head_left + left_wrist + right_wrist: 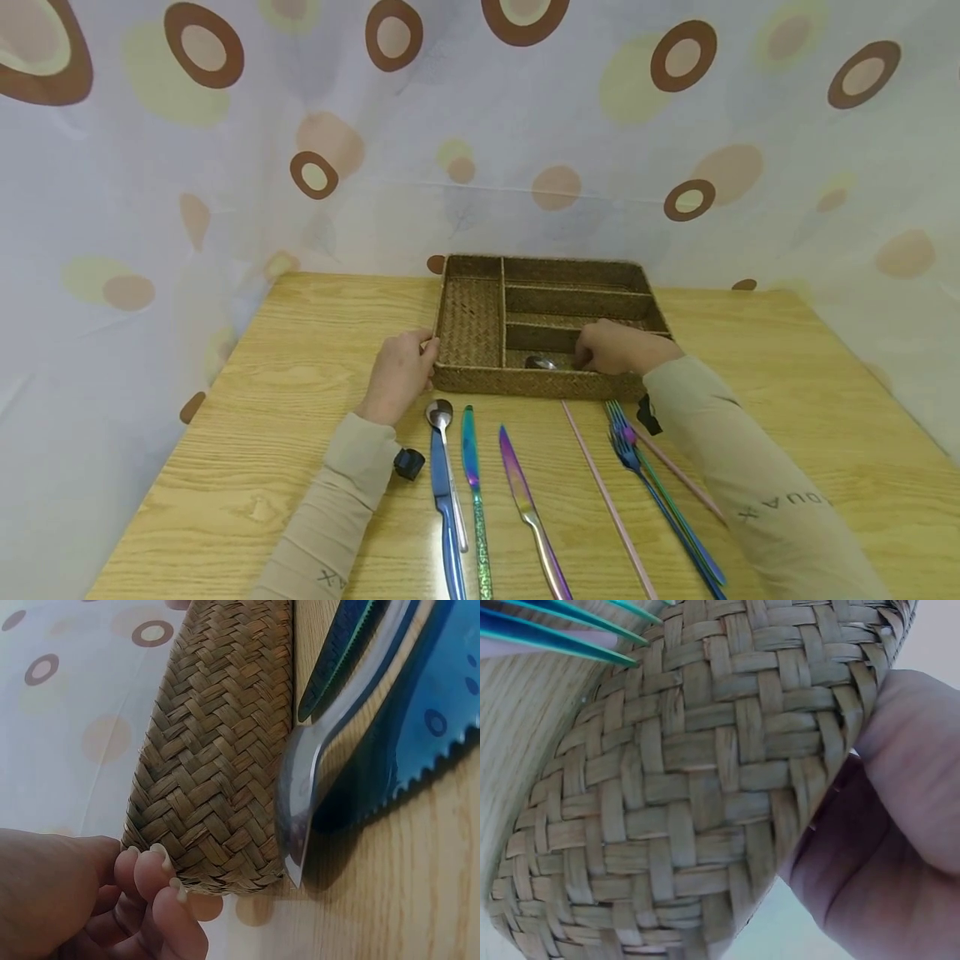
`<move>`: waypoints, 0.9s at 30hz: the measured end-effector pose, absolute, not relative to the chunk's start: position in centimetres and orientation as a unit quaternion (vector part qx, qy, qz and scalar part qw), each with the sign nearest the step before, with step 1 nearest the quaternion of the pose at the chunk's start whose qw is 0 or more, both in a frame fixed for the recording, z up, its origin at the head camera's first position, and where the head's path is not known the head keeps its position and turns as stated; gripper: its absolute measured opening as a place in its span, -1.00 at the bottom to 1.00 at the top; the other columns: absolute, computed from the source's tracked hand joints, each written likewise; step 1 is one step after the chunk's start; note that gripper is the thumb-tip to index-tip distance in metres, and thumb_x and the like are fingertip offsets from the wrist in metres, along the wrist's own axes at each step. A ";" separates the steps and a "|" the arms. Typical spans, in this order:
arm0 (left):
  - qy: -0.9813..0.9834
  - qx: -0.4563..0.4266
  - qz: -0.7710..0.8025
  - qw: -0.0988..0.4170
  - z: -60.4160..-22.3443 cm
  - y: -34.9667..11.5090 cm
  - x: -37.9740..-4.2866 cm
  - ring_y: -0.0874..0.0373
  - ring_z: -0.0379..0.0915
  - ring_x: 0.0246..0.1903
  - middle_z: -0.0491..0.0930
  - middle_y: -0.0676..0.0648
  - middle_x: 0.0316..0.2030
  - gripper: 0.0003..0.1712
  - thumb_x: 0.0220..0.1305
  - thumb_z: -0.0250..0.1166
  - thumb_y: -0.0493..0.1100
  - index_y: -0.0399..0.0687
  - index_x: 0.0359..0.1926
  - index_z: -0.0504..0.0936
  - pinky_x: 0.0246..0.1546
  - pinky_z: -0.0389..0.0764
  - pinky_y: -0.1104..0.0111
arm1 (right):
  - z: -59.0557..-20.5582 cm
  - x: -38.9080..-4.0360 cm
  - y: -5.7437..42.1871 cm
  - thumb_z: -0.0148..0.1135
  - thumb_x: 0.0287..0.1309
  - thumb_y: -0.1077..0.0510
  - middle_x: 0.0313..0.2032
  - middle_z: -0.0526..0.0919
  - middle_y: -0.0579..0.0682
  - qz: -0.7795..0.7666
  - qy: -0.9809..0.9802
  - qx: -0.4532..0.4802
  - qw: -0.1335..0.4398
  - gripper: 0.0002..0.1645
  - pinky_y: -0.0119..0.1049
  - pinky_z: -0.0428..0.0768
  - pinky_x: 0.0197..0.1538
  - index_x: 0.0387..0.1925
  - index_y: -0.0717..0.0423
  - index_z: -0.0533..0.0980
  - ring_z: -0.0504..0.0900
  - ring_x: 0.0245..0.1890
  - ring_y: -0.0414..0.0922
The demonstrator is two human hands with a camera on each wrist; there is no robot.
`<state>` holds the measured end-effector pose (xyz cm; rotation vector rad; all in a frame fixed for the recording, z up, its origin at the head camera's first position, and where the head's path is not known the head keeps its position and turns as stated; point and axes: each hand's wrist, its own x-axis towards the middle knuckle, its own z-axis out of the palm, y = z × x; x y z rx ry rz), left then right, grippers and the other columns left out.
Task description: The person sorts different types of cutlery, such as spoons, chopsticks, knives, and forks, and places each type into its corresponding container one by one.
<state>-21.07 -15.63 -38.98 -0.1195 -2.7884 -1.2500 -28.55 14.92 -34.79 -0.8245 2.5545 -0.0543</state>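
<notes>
At the back of the table stands a woven cutlery tray (468, 321) with several compartments. My left hand (401, 371) grips its left front corner, and the left wrist view shows the curled fingertips against the woven wall (217, 750). Inside the front right compartment, my right hand (618, 346) has its fingers curled down over a metal spoon (540, 362). Only the spoon's bowl shows; its handle is hidden behind the hand. In the right wrist view the tray's front wall (697, 780) covers the fingertips of my right hand (900, 825).
In front of the tray lie a second spoon (440, 412) across a blue knife (450, 533), a green-blue knife (470, 450), a purple-gold knife (516, 471), pink chopsticks (600, 483) and overlapping forks (660, 492). A patterned cloth (480, 125) hangs behind.
</notes>
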 end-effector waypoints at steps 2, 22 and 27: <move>-0.911 -0.040 -0.407 0.044 -39.0 -15.6 -21.1 0.11 0.47 -0.72 0.50 -0.11 -0.66 -0.60 0.42 -0.03 -0.09 -0.22 0.15 0.41 -0.75 0.48 0.36 | -34.7 -28.4 15.0 0.18 0.15 0.27 -0.25 0.66 0.02 -0.024 0.926 -0.308 0.216 -0.83 -0.17 0.60 -0.17 -0.24 0.05 0.62 0.59 -0.24 -0.08; -0.912 -0.045 -0.405 0.044 -38.9 -15.6 -21.1 0.11 0.47 -0.72 0.49 -0.08 -0.68 -0.62 0.42 -0.04 -0.10 -0.23 0.11 0.43 -0.75 0.48 0.34 | -34.2 -26.1 19.2 0.08 0.28 0.12 -0.51 0.59 -0.04 -0.156 0.937 -0.303 0.068 -0.83 -0.25 0.42 -0.53 -0.27 0.08 0.57 0.40 -0.66 -0.19; -0.913 -0.044 -0.403 0.041 -39.0 -15.6 -21.1 0.10 0.47 -0.71 0.49 -0.08 -0.69 -0.61 0.43 -0.05 -0.07 -0.21 0.10 0.44 -0.75 0.48 0.34 | -33.5 -24.4 20.9 0.06 0.29 0.11 -0.49 0.58 -0.03 -0.169 0.939 -0.301 -0.003 -0.83 -0.25 0.46 -0.48 -0.24 0.08 0.54 0.43 -0.62 -0.22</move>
